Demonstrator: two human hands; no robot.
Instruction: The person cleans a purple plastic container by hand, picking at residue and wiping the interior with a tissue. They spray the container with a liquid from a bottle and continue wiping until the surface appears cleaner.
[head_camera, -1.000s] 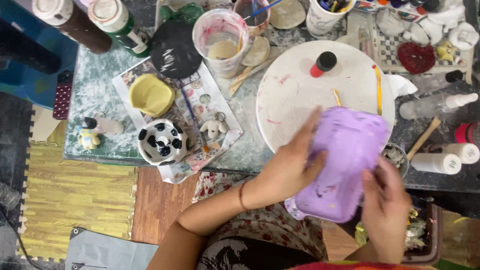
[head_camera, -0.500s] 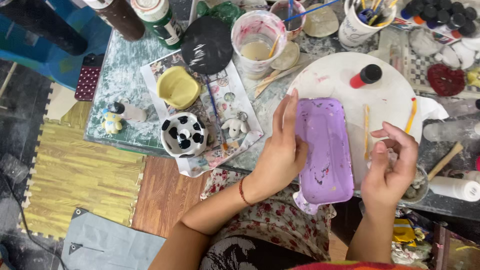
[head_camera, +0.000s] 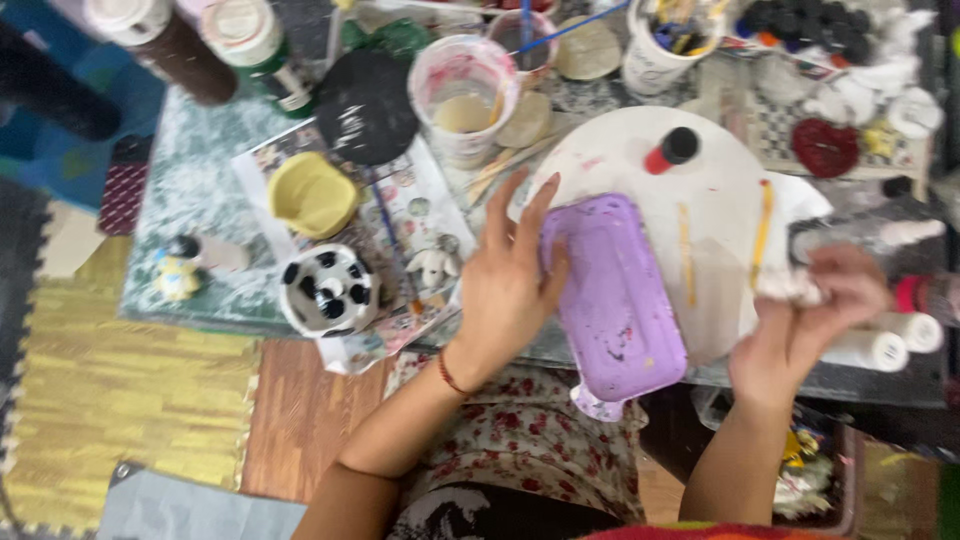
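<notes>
Left hand flat against purple tray, unclamped; right hand pinching white rag. Tray overhangs near table edge; could tip off.

Scattered across the mottled green tabletop — a yellow clay bowl, a white pot with black spots, a round black disc, a paint-smeared plastic cup — with a dark red heart-shaped piece far right.
</notes>
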